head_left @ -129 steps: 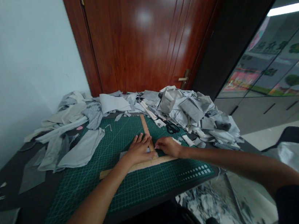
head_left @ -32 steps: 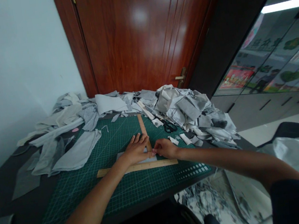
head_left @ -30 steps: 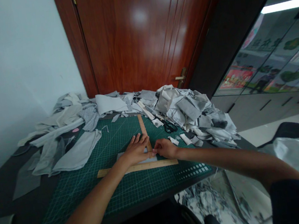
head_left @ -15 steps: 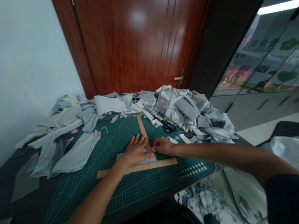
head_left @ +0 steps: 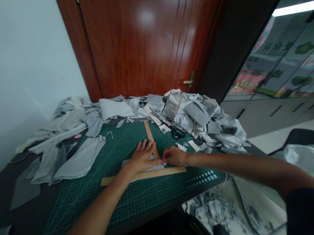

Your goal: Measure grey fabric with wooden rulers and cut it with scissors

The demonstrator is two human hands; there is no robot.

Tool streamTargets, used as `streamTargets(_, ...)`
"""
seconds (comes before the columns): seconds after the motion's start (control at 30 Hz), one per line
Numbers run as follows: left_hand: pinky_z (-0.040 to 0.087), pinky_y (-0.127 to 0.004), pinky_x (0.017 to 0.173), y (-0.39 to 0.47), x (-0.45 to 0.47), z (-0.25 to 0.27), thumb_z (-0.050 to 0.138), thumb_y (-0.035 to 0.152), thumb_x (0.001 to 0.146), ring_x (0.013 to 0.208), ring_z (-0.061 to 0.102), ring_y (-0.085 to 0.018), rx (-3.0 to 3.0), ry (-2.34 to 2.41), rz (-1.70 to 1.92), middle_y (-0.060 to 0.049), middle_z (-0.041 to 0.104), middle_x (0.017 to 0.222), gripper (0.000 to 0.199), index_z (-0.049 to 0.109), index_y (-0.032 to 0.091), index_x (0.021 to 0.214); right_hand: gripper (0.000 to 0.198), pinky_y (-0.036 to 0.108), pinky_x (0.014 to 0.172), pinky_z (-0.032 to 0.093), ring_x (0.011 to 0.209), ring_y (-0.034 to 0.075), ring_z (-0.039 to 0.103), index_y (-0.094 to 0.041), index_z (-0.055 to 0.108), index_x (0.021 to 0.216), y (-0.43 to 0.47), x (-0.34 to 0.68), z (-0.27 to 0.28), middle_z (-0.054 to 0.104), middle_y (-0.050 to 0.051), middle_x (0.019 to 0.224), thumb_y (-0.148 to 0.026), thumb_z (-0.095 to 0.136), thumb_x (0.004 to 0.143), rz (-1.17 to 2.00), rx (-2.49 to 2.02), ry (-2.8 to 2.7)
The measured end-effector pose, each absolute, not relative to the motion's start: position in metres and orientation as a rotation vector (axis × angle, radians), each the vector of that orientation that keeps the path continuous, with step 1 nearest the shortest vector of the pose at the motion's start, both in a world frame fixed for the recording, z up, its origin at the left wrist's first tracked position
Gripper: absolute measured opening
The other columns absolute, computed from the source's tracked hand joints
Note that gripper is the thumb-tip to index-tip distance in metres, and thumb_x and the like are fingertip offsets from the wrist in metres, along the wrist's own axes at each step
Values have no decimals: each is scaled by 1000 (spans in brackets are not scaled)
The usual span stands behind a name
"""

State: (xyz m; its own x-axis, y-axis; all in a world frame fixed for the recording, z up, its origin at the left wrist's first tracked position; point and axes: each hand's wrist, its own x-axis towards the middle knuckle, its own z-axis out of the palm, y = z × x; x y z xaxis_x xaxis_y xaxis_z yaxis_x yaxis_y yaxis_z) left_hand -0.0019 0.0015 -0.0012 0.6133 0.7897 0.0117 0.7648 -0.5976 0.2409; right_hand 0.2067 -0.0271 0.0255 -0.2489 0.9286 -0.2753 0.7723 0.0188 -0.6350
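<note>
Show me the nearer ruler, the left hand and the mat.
Nearer ruler [head_left: 161, 173]: head view, wooden face right of middle.
Left hand [head_left: 142, 158]: head view, back of the hand.
Mat [head_left: 155, 191]: head view, gridded surface, near side.

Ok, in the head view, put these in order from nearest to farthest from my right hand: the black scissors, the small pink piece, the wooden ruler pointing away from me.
From your right hand:
1. Wooden ruler, its near end just left.
2. Black scissors, beyond it.
3. Pink piece, far left.

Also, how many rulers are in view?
2: one ruler partly under the left hand, pointing toward the door; another ruler crosswise, lower in the picture. Others may hide under cloth.
</note>
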Motion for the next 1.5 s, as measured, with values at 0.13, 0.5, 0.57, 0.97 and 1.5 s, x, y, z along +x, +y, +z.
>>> streamTargets(0.13, 7, -52, 125, 1, -2, 0, 40, 83, 86, 156, 6, -38, 2624, 1289, 166, -15, 18, 168, 104, 25, 12, 161, 2, 19, 52, 38, 56, 9, 54, -16, 76, 81, -26, 208, 25, 65, -4, 62, -17, 75, 80, 1055, -1773, -2091)
streamTargets(0.5, 7, -51, 124, 0, -1, 3, 40, 85, 84, 156, 6, -39, 2622, 1292, 146, -15, 18, 168, 105, 26, 14, 161, 4, 20, 55, 39, 61, 11, 58, -16, 77, 82, -27, 200, 32, 69, -2, 68, -19, 75, 80, 926, -1832, -2115)
streamTargets(0.57, 7, -51, 124, 0, -1, 3, 39, 86, 84, 156, 6, -38, 2623, 1287, 155, -15, 18, 168, 106, 26, 13, 161, 5, 20, 55, 40, 63, 12, 60, -16, 77, 83, -29, 200, 33, 71, -1, 70, -20, 75, 80, 910, -1856, -2119)
streamTargets(0.97, 7, -51, 124, 0, -1, 5, 38, 87, 84, 156, 7, -39, 2613, 1286, 149, -17, 18, 168, 106, 27, 13, 160, 7, 20, 59, 41, 77, 14, 65, -16, 79, 85, -23, 195, 33, 76, 3, 83, -18, 73, 80, 837, -1893, -2112)
streamTargets(1.5, 7, -52, 124, 3, -2, -2, 38, 84, 86, 156, 8, -39, 2639, 1289, 176, -16, 21, 167, 102, 27, 15, 160, 8, 19, 53, 38, 60, 10, 57, -16, 78, 84, -29, 199, 35, 68, -2, 67, -18, 72, 80, 998, -1865, -2118)
